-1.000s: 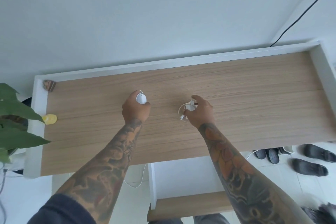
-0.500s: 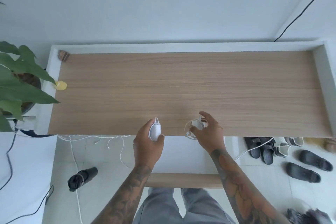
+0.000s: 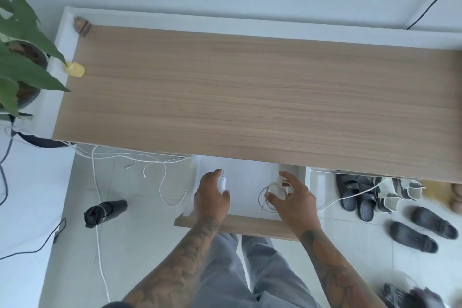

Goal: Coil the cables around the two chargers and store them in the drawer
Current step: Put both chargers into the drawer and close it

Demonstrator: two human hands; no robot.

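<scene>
Both hands are over the open drawer (image 3: 250, 177), which stands pulled out from under the table (image 3: 250, 97). The left hand (image 3: 211, 199) is inside the drawer near its left wall, fingers curled round a white charger (image 3: 222, 184) with its cable wound tight. The right hand (image 3: 293, 199) is near the drawer's right wall with fingers spread wide, and the second charger (image 3: 276, 189) sits just under them with looser cable loops (image 3: 262, 197); it appears to be released or nearly so, though contact is hard to judge. To finish well, lower each charger flat onto the drawer floor, tuck the stray loop and plug end inside the drawer's walls, then let go gently so the coils do not spring open.
</scene>
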